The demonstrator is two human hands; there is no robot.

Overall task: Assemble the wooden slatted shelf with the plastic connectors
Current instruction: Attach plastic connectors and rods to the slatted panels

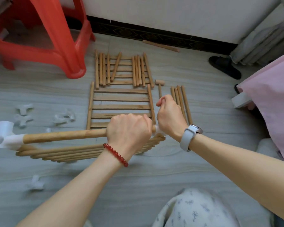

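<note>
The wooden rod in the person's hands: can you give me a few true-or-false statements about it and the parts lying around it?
1. The left hand grips the wooden rod. True.
2. The rod's far left end is bare. False: a white plastic connector sits on it.
3. The right hand lies flat on the floor. False: it is curled at the rod's right end, where a white connector piece shows.
4. A small wooden mallet lies on the floor beside the slatted panel. True.
5. The stool is blue. False: it is red.
</note>
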